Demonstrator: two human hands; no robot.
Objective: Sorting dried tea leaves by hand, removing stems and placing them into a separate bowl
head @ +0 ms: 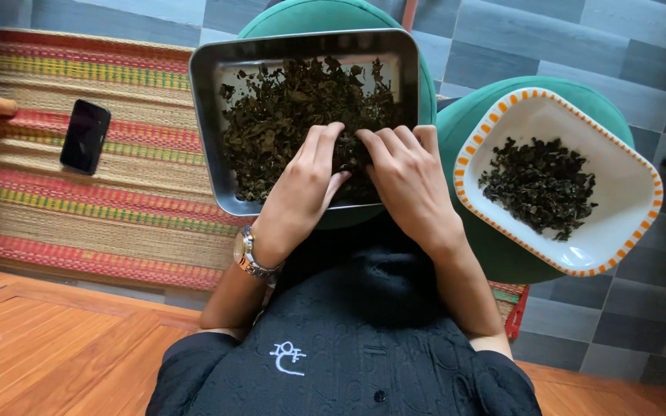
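Two hands (356,181) in one steel tray (210,115); one white dish (618,216) beside.

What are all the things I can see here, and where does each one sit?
Metal tray: one, silver-grey, upper middle, resting on a green stool.
Dried leaves in tray: one loose heap, dark green-brown, spread across the tray.
Dish: one, white with an orange-dotted rim, at right on a second green stool.
Dried leaves in dish: one smaller pile, dark, in the dish's middle.
Green stools: two, teal, under the tray and the dish.
Phone: one, black, lying on the mat at left.
Woven mat: one, striped red, yellow and tan, left side.
Wristwatch: one, silver and gold, on the left wrist.
Left hand: in the tray's leaves.
Right hand: beside it, also in the leaves.
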